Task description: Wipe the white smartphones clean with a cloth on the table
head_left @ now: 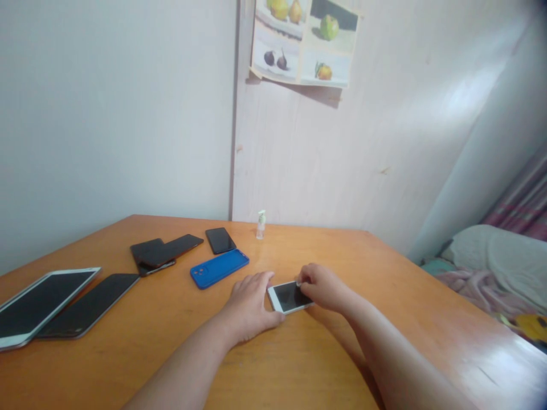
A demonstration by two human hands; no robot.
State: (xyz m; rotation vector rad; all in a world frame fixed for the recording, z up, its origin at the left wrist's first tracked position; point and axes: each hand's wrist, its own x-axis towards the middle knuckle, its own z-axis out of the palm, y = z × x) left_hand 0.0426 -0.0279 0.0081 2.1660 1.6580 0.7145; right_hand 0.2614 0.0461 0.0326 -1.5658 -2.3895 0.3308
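Observation:
A white-framed smartphone [290,297] with a dark screen lies face up on the wooden table. My left hand [252,304] grips its left end, thumb at the near corner and fingers at the far corner. Over the phone's right part, my right hand [318,286] is closed, with its fingertips pressed down on the screen. A small pale bit shows at those fingertips; what it is, I cannot make out. Just beyond my left hand lies a blue phone case [220,268], its hollow side up.
Past the case lies a black phone [220,240], with two dark phones [173,250] overlapping to its left. A white tablet [47,302] rests partly over a dark device [94,304] at far left. A small clear pump bottle [260,225] stands near the table's back edge.

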